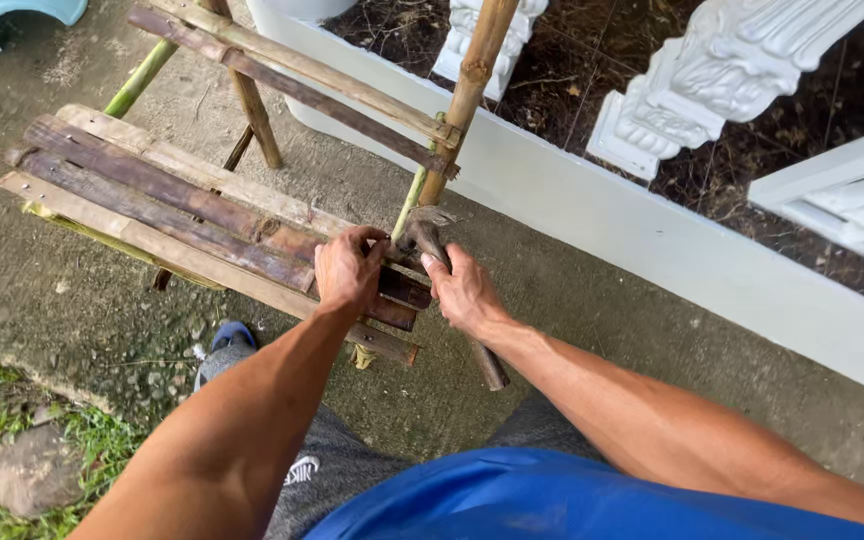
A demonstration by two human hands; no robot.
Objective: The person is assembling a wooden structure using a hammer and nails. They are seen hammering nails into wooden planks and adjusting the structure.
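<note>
Hammer (432, 245), frame centre: right hand (464, 292) grip closed on its handle; left hand (349, 270) grip pinched closed at bamboo chair (192, 215) slats.

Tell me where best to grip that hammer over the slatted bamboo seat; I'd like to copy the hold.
Probably the hammer handle's lower half, from the person's own side: the handle slants back toward them with its end free, while the right hand holds high near the head.
</note>
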